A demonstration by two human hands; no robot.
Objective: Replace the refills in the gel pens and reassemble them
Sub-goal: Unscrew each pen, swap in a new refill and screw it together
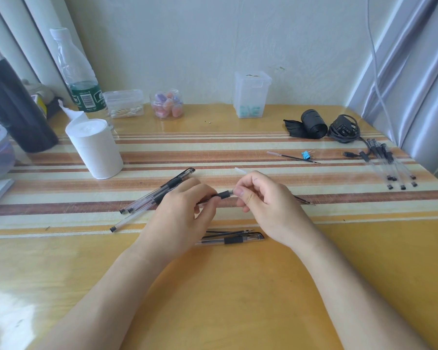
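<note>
Presently: one pen mid-assembly, held between both hands

Left hand (180,210) pinches the thin dark front end of the pen (224,194) between thumb and fingertips. Right hand (266,205) is curled round the clear barrel, whose far end shows past the knuckles. The black grip section spans the gap between the hands, raised off the table (238,286).

Judgement: this opposed hold suits pushing or twisting the two halves together. Whether they are already joined cannot be told.

A capped pen (234,239) and loose refills (228,232) lie just nearer than the hands, probably kept within easy reach. A cluster of pens (152,198) lies just beyond the left hand. A single refill (292,157) lies well beyond the right hand, beside a blue clip (305,155). A row of pens (394,165) sits far to the right, apparently sorted apart from the rest.
</note>
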